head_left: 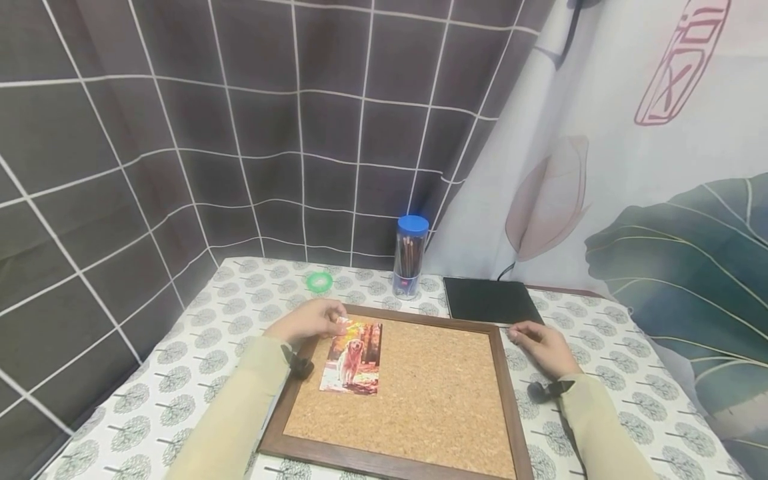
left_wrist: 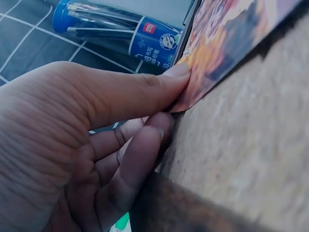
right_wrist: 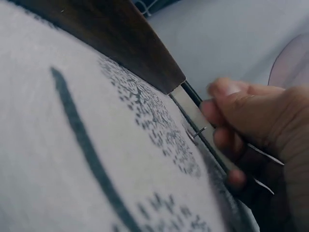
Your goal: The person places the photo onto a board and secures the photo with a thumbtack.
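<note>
My left hand [head_left: 312, 319] pinches the upper left corner of a photo print [head_left: 359, 357] of a golden dog among autumn trees. In the left wrist view the thumb [left_wrist: 145, 92] presses on the picture side, the other fingers below the corner. The print lies over the upper left of a cork board [head_left: 444, 393] with a brown wooden frame. Right of the frame, my right hand [head_left: 546, 347] has loosely curled fingers, thumb and index close together, nothing visible between them. Beside its fingertips, a small metal thumbtack [right_wrist: 198, 132] sits on the tablecloth, its spike sticking up.
A black flat pad [head_left: 493, 299] lies behind the right hand, at the board's far right corner. Behind the board stands a clear blue-lidded tube of pencils [head_left: 411, 257], with a green ring-shaped item [head_left: 319, 281] to its left. The tree-patterned tablecloth [head_left: 198, 333] meets a dark grid curtain.
</note>
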The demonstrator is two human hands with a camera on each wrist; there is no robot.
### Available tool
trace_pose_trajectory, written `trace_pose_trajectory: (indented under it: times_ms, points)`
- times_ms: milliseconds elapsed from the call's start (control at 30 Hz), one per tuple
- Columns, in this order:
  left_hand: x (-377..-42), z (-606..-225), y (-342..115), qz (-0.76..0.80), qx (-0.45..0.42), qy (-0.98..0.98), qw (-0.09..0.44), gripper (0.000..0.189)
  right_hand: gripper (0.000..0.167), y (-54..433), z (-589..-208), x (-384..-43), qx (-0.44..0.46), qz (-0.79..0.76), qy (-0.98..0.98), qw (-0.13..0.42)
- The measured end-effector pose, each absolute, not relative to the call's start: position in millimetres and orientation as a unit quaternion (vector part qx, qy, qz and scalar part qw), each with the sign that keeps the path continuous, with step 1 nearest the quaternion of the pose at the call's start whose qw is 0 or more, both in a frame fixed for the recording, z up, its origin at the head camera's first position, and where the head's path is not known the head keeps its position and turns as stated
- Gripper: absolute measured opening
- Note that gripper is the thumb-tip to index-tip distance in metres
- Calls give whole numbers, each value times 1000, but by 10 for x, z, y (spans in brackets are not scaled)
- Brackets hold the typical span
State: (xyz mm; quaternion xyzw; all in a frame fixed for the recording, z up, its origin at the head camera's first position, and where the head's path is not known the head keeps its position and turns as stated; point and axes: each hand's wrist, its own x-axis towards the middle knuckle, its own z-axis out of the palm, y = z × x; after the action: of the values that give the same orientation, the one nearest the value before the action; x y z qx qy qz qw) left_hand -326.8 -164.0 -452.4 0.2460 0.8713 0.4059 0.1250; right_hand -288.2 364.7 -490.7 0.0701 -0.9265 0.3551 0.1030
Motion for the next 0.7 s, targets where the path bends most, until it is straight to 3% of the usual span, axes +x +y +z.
trace_pose_trajectory:
  times_ms: [233,400,567,700]
  points:
    - [-3278,-4550,-1598,374,256,884,114,24,31,3503,-4669,-2852,95,351,-923,126]
    - [-3275,-4549,-1575,362,250,891,108,26,19,3019,-4369,-2841,180,368,-905,118]
    - [-3285,-4542,-1589,349,252,897,96,27,14,2085,-4150,-2980,278,385,-879,47]
    - [-3279,-4545,-1600,352,246,898,94,26,13,1426,-4190,-3103,320,387,-865,-16]
